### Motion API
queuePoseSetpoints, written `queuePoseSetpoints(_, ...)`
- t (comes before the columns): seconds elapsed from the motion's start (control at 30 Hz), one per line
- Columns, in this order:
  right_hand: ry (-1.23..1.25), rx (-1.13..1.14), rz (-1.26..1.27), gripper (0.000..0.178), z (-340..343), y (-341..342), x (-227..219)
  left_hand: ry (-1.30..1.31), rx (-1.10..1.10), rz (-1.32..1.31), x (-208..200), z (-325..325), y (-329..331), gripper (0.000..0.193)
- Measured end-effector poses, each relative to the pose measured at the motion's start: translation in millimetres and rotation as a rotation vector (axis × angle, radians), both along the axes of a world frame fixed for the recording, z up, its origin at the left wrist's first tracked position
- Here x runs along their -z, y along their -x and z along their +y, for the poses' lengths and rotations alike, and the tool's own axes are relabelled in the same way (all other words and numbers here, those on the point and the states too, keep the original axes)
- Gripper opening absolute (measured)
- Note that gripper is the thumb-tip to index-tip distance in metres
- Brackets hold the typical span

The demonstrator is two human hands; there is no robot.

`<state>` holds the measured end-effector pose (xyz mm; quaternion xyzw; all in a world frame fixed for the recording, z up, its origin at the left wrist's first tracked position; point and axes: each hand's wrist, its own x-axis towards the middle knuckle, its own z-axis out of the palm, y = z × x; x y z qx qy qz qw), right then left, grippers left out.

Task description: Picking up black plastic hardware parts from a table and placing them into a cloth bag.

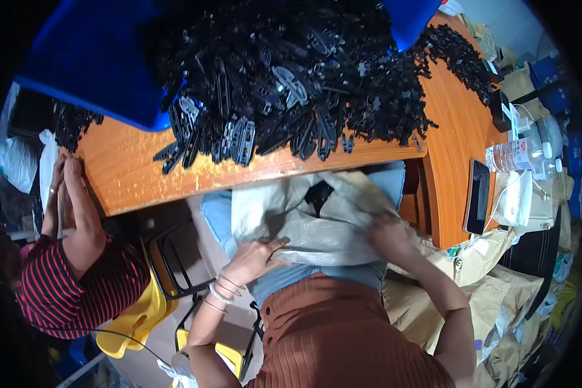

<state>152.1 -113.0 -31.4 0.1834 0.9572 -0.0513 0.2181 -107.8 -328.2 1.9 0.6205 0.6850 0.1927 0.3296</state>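
A whitish woven sack (317,239) lies across my lap, its mouth partly spread. Something black (318,195) shows inside the opening, too dark to make out. My left hand (255,260) is closed on the sack's near edge at the left, fingers and thumb about the fabric. At the right side of the sack, my right hand (393,240) touches the fabric; motion smears its fingers. Just beyond the sack, a large heap of black plastic clips (258,97) covers much of the wooden table (155,174), with smaller black pieces (388,103) at the heap's right.
Blue bins (97,71) stand at the heap's sides. On the right lie a phone (477,197) and a plastic bottle (514,155). Brown paper bags (485,304) fill the lower right. A co-worker in a striped top (84,284) sits at the left by a yellow chair (136,323).
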Motion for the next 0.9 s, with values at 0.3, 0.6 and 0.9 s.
queuePoseSetpoints(0.3, 0.139, 0.322, 0.872, 0.013, 12, 50, -35, -0.211, -0.183, -0.126, -22, 74, 3, 0.019)
queuePoseSetpoints(0.6, 0.046, 0.535, 1.171, 0.011, 44, 137, -45, -0.661, -0.601, 0.347, -47, 191, -14, 0.032)
queuePoseSetpoints(0.9, -0.013, 0.624, 1.159, 0.013, 41, 153, -49, -0.559, -0.651, 0.401, -42, 191, -14, 0.028)
